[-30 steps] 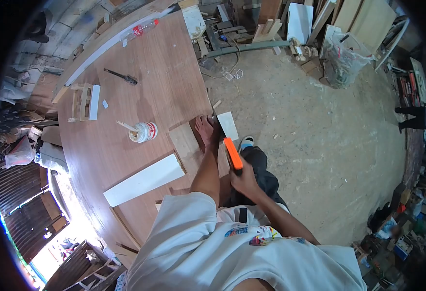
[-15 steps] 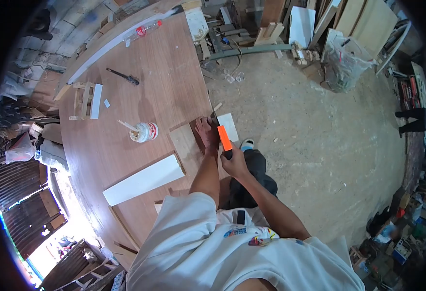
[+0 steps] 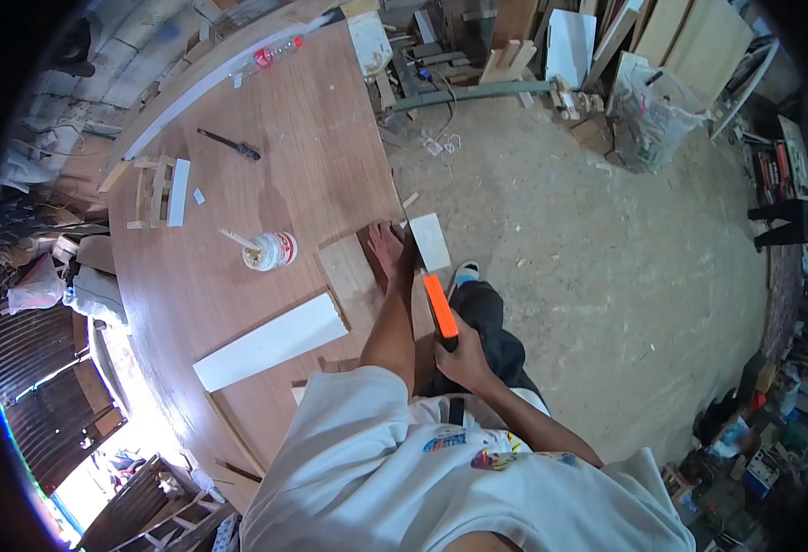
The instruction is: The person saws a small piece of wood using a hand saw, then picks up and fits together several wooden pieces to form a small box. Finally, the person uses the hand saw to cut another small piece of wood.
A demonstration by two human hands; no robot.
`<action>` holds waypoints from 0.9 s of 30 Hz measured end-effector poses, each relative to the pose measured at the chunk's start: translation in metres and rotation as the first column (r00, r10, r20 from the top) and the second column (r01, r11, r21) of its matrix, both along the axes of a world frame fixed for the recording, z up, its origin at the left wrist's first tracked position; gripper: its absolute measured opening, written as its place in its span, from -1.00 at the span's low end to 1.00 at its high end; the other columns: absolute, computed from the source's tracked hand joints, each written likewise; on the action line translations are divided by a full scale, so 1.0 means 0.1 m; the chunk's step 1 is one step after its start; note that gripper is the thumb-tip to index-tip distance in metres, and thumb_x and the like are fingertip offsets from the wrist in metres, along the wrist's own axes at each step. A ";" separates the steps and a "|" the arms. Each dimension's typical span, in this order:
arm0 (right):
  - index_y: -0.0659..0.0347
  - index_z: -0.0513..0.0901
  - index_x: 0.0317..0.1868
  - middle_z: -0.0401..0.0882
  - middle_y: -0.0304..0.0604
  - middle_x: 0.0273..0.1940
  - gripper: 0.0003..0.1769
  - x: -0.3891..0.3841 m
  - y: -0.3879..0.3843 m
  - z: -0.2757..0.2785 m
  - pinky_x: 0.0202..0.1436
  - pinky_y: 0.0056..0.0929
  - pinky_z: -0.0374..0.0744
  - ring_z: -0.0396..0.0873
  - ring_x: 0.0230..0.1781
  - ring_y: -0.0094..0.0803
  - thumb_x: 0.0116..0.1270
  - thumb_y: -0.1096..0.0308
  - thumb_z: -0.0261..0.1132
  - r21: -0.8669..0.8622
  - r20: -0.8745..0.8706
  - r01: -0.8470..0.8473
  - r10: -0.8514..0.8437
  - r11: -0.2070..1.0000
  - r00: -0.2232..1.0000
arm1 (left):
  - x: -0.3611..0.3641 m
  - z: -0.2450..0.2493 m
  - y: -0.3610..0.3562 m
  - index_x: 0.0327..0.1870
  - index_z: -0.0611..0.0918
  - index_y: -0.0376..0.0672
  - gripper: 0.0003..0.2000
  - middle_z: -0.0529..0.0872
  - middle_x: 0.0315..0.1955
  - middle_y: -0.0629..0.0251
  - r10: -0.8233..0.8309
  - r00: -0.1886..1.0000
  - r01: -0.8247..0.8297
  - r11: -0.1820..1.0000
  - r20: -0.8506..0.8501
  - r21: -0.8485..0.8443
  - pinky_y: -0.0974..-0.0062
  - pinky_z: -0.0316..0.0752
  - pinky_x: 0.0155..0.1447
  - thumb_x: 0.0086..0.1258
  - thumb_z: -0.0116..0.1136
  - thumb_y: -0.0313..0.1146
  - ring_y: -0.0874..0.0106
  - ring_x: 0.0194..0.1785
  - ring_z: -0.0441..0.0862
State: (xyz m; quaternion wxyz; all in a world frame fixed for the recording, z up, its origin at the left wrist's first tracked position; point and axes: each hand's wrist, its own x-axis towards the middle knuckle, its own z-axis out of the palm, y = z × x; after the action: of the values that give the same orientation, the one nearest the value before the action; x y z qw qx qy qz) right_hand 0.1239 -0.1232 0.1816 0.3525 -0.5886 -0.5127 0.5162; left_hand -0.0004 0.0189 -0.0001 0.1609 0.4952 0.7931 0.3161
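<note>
My right hand (image 3: 464, 357) is wrapped round the black end of an orange-handled saw (image 3: 441, 305). The saw's thin blade runs up from the handle along the left side of a white board end (image 3: 430, 241), which juts past the table's right edge. My left hand (image 3: 391, 250) lies with fingers spread at that edge, pressing on the board just left of the blade. Part of the board is hidden under this hand. A light wooden piece (image 3: 349, 269) lies left of my left wrist, and a long white board (image 3: 272, 341) rests lower left on the table.
On the wooden table (image 3: 321, 138) are a white tub with a stick (image 3: 270, 250), a dark tool (image 3: 229, 144), a small wooden frame (image 3: 154, 192) and a plastic bottle (image 3: 275, 53). Planks and a clear bag (image 3: 657, 120) stand at the back right; my shoe (image 3: 466, 273) is below the board.
My right hand and the saw handle have moved down and slightly right, towards my body, uncovering more of the white board end. My left hand has stayed nearly in place.
</note>
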 end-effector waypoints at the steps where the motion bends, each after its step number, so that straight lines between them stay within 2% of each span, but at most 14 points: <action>1: 0.34 0.50 0.01 0.46 -0.07 -0.43 -0.63 0.01 -0.14 0.13 -0.24 -0.44 0.49 0.48 -0.40 -0.43 0.13 0.60 0.17 0.040 -0.047 0.036 -0.034 0.999 0.998 | 0.01 0.06 -0.08 -0.15 0.56 -0.26 -0.75 0.48 0.03 -0.01 -0.007 1.000 0.006 1.000 -0.024 -0.016 0.03 0.24 0.18 0.38 -0.04 -0.25 0.01 0.14 0.39; 2: 0.34 0.51 0.01 0.46 -0.08 -0.43 -0.62 0.00 -0.06 0.15 -0.23 -0.45 0.49 0.47 -0.39 -0.44 0.12 0.60 0.18 0.027 -0.077 0.041 -0.038 0.999 0.996 | 0.02 0.13 -0.08 -0.14 0.56 -0.26 -0.75 0.49 0.03 -0.01 -0.035 0.999 0.034 0.999 -0.009 -0.008 0.03 0.25 0.16 0.38 -0.04 -0.27 0.01 0.13 0.40; 5: 0.34 0.49 0.07 0.47 -0.10 -0.41 -0.55 -0.09 0.46 -0.41 -0.20 -0.47 0.50 0.50 -0.36 -0.46 0.10 0.65 0.15 -0.033 -0.014 -0.015 0.015 0.999 1.000 | 0.00 0.08 -0.07 -0.15 0.57 -0.26 -0.76 0.49 0.02 -0.01 -0.041 0.998 0.040 0.999 0.043 0.010 0.05 0.26 0.17 0.37 -0.04 -0.28 0.02 0.12 0.41; 9: 0.32 0.50 0.09 0.47 -0.12 -0.44 -0.53 -0.10 0.33 -0.15 -0.24 -0.47 0.49 0.50 -0.38 -0.46 0.10 0.65 0.16 -0.052 0.013 -0.008 0.008 0.999 1.000 | 0.03 0.15 -0.06 -0.17 0.56 -0.27 -0.77 0.49 -0.01 0.01 -0.026 0.998 0.027 1.000 0.052 -0.013 0.06 0.26 0.17 0.37 -0.04 -0.28 0.03 0.11 0.41; 11: 0.32 0.51 0.04 0.46 -0.10 -0.47 -0.59 -0.05 -0.05 0.24 -0.31 -0.43 0.48 0.48 -0.44 -0.45 0.12 0.62 0.17 0.068 -0.041 0.065 -0.062 0.996 0.997 | 0.03 0.04 -0.06 -0.21 0.55 -0.27 -0.77 0.50 -0.05 0.03 0.013 0.996 -0.006 0.997 -0.085 0.080 0.07 0.26 0.15 0.38 -0.04 -0.27 0.02 0.08 0.42; 15: 0.33 0.52 0.00 0.44 -0.08 -0.50 -0.64 -0.08 0.13 -0.26 -0.33 -0.43 0.47 0.48 -0.46 -0.44 0.13 0.61 0.17 -0.037 -0.112 0.050 -0.054 0.998 0.992 | 0.04 0.12 -0.08 -0.20 0.56 -0.27 -0.77 0.50 -0.06 0.02 -0.025 0.998 0.027 0.999 -0.058 0.031 0.07 0.25 0.15 0.39 -0.04 -0.27 0.01 0.07 0.42; 17: 0.33 0.51 -0.04 0.46 -0.12 -0.49 -0.68 -0.20 0.51 -0.51 -0.39 -0.46 0.47 0.49 -0.50 -0.47 0.15 0.62 0.15 0.102 -0.027 0.028 -0.025 0.994 0.999 | 0.00 0.10 -0.06 -0.17 0.56 -0.27 -0.76 0.50 -0.05 0.00 -0.029 0.999 0.029 0.999 0.042 0.016 0.05 0.24 0.17 0.38 -0.04 -0.27 0.02 0.09 0.41; 18: 0.33 0.51 -0.04 0.46 -0.12 -0.49 -0.68 -0.18 0.50 -0.49 -0.39 -0.46 0.47 0.49 -0.50 -0.47 0.15 0.62 0.15 0.103 -0.030 0.035 -0.032 0.994 0.999 | -0.01 0.13 -0.01 -0.17 0.56 -0.27 -0.76 0.50 -0.05 0.00 -0.037 0.999 0.036 0.999 0.039 0.017 0.05 0.24 0.17 0.38 -0.04 -0.27 0.02 0.09 0.41; 20: 0.32 0.50 -0.05 0.56 0.10 -0.41 -0.65 -0.08 0.29 -0.34 -0.24 -0.32 0.54 0.64 -0.36 -0.07 0.09 0.58 0.21 0.034 0.056 0.041 -0.043 0.999 0.998 | 0.01 0.22 -0.06 -0.14 0.56 -0.27 -0.76 0.49 -0.04 -0.02 -0.083 0.996 0.084 0.995 0.015 -0.061 0.04 0.23 0.18 0.38 -0.05 -0.28 0.02 0.12 0.40; 21: 0.32 0.50 -0.05 0.56 0.10 -0.41 -0.65 -0.04 0.34 -0.27 -0.24 -0.32 0.54 0.64 -0.36 -0.07 0.09 0.58 0.21 0.049 0.056 0.037 -0.040 0.998 0.998 | 0.05 0.19 0.03 -0.14 0.56 -0.27 -0.76 0.49 -0.04 -0.02 -0.079 0.997 0.080 0.996 0.015 -0.046 0.04 0.23 0.18 0.38 -0.05 -0.28 0.02 0.12 0.40; 23: 0.33 0.49 -0.06 0.54 0.08 -0.45 -0.66 -0.04 0.22 -0.12 -0.26 -0.32 0.53 0.64 -0.39 -0.08 0.10 0.56 0.22 -0.174 -0.020 0.091 -0.096 0.981 0.995 | 0.10 0.09 -0.12 -0.14 0.55 -0.27 -0.76 0.50 -0.04 0.00 -0.108 0.991 0.109 0.994 -0.073 0.016 0.04 0.24 0.18 0.38 -0.05 -0.28 0.02 0.11 0.41; 24: 0.34 0.48 -0.08 0.53 0.07 -0.46 -0.69 -0.06 0.29 -0.07 -0.27 -0.31 0.52 0.61 -0.42 -0.11 0.11 0.56 0.21 -0.144 -0.015 0.072 -0.075 0.987 0.997 | 0.10 0.11 -0.13 -0.13 0.55 -0.28 -0.75 0.49 0.00 0.00 -0.063 0.998 0.063 0.998 -0.006 0.007 0.05 0.25 0.18 0.38 -0.04 -0.28 0.02 0.12 0.41; 27: 0.33 0.48 -0.10 0.51 0.06 -0.47 -0.72 -0.08 0.47 0.04 -0.27 -0.31 0.51 0.58 -0.44 -0.13 0.13 0.54 0.20 -0.193 -0.001 0.039 -0.040 0.980 0.999 | 0.11 0.13 -0.12 -0.14 0.55 -0.28 -0.75 0.49 0.01 0.01 -0.036 0.998 0.037 0.999 -0.044 0.014 0.04 0.25 0.17 0.37 -0.04 -0.27 0.02 0.13 0.40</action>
State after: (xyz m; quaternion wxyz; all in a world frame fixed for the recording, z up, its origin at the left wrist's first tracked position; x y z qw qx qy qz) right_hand 0.1155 -0.0765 0.1858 0.3052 -0.6289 -0.4476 0.5577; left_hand 0.0108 0.0072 0.0132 0.1458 0.5176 0.7848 0.3081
